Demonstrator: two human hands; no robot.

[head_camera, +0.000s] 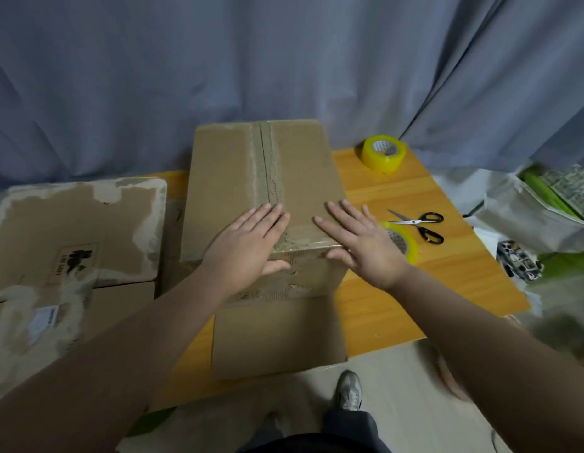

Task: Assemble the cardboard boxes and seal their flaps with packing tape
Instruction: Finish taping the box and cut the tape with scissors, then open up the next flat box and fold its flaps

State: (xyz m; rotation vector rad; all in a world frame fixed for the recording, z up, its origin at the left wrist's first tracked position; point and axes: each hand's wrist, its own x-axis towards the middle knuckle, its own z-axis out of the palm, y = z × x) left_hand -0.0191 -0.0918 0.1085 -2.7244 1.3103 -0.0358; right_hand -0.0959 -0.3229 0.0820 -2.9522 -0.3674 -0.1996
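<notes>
A brown cardboard box [228, 178] stands on the orange table [398, 289], its top flaps closed and a strip of clear tape running down the centre seam. My left hand [248, 250] lies flat on the near end of the top, fingers straight, thumb over the front edge. My right hand [359, 243] rests flat on the near right corner, fingers spread. One yellow tape roll [384, 153] sits at the back right of the table. A second roll [403, 243] lies partly hidden behind my right hand. Black-handled scissors [421, 225] lie beside it.
A worn, flattened cardboard box [65, 230] lies at the left, over more cardboard. White plastic bags [519, 210] and clutter fill the right side. A grey curtain [284, 60] hangs behind the table. My feet [348, 390] stand on the pale floor below.
</notes>
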